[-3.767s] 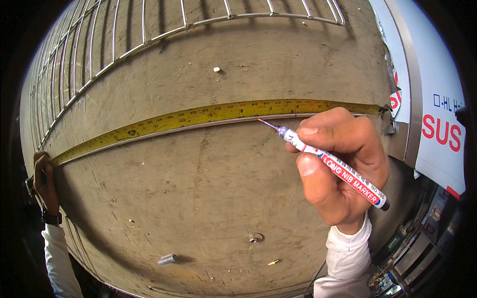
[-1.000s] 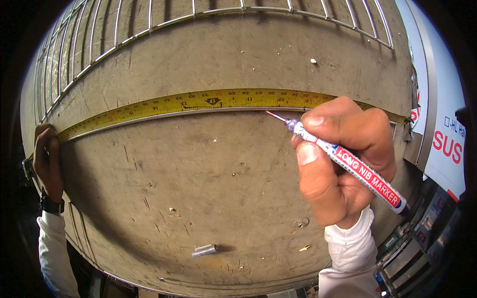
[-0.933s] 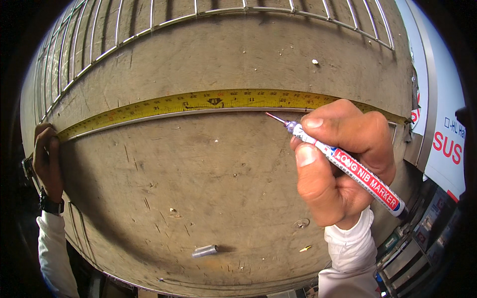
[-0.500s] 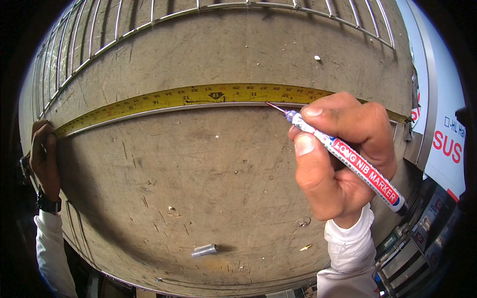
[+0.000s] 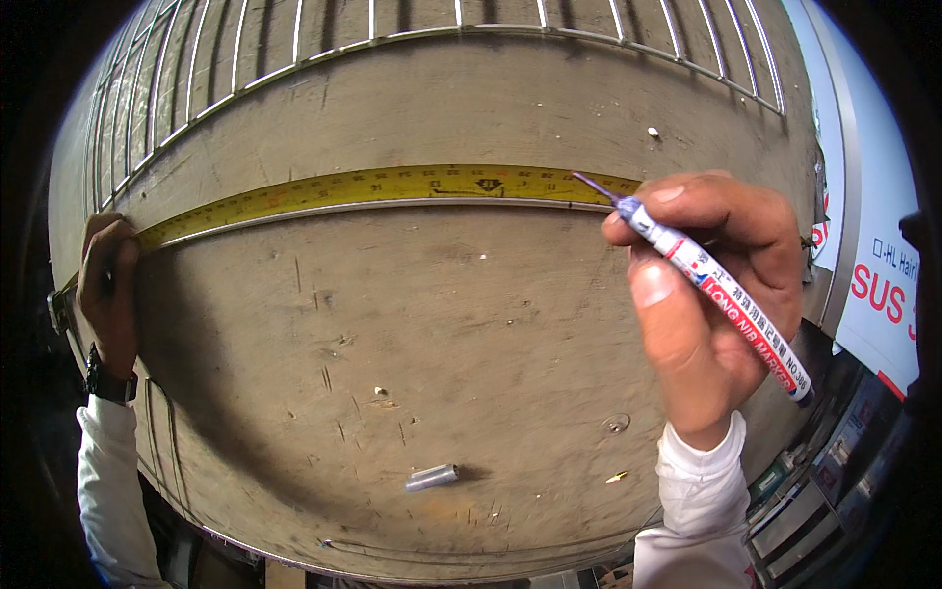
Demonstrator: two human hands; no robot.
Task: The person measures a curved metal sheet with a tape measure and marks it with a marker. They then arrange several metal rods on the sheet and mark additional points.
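- The tan table (image 5: 442, 324) carries everything here, its near edge bowed (the lens bends it).
- A wire grid (image 5: 460, 27) of shiny rods lies across the far part of the table, reaching from the left edge almost to the right one.
- A yellow tape measure (image 5: 392, 184) runs crosswise over the table, from the left edge toward the right edge, nearer to you than the grid.
- A thin pale metal rod (image 5: 392, 204) lies along the tape's near side; a small dark mark shows on it.
- The right hand (image 5: 756, 245), well apart from the left, is closed around a marker, pinched between thumb and fingers, toward the table's right edge.
- The left hand (image 5: 110, 304) bends its fingers over the tape's left end at the table's left edge; whether they clamp or merely press, I cannot tell.
- The white marker (image 5: 731, 306) slants, its thin tip over the tape (touching or just above, I cannot tell).
- A short grey tube (image 5: 432, 478) lies close to the near edge.
- A round washer-like disc (image 5: 615, 424) sits toward the near right corner.
- A small yellow scrap (image 5: 616, 477) lies between that disc and the near edge.
- A white crumb (image 5: 653, 132) rests between grid and tape, toward the right edge.
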